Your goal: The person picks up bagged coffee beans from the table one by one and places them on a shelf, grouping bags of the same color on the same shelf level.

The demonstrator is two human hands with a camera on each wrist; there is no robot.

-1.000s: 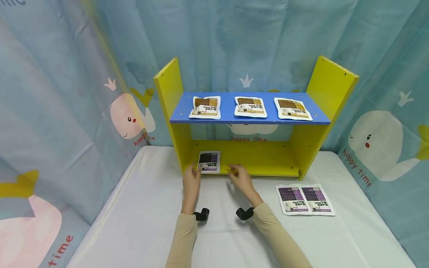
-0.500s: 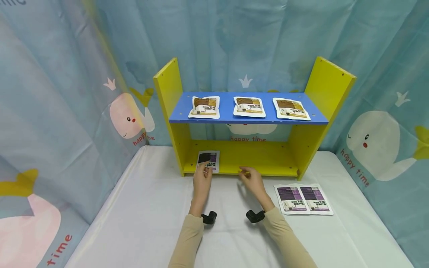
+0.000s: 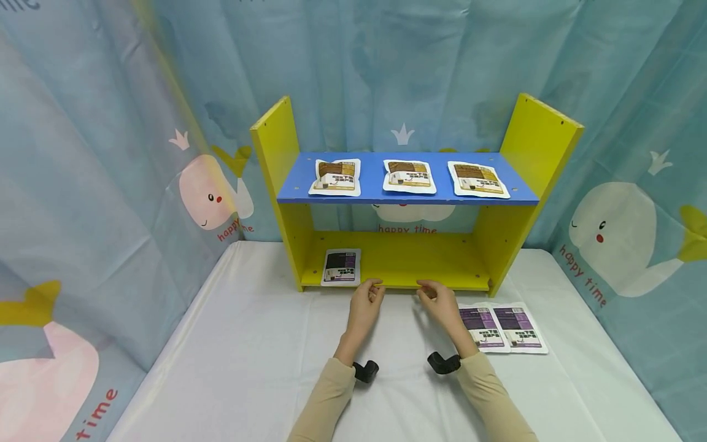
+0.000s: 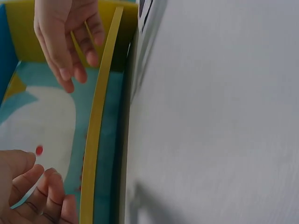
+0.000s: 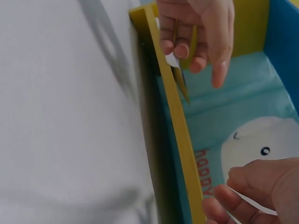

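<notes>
My left hand point(image 3: 366, 307) is at the front edge of the lower yellow shelf point(image 3: 420, 258), just right of a white pouch point(image 3: 341, 267) with a black and purple label. That pouch lies flat at the shelf's left end. My right hand point(image 3: 442, 305) is at the same edge, farther right, above and left of two purple-labelled pouches point(image 3: 519, 328) on the table. Both hands have loosely bent fingers with nothing between them. The left wrist view shows my left fingers point(image 4: 51, 191) relaxed; in the right wrist view my right fingers point(image 5: 233, 205) look the same.
Three brown-labelled pouches point(image 3: 410, 177) lie in a row on the blue upper shelf point(image 3: 372, 162). Yellow side panels point(image 3: 541, 159) bound the rack. A white cloth point(image 3: 232, 344) covers the table, and a blue printed curtain point(image 3: 386, 73) hangs behind.
My left hand has moved right, away from the pouch on the lower shelf, which stays put. My right hand has also shifted right, toward the two pouches on the table.
</notes>
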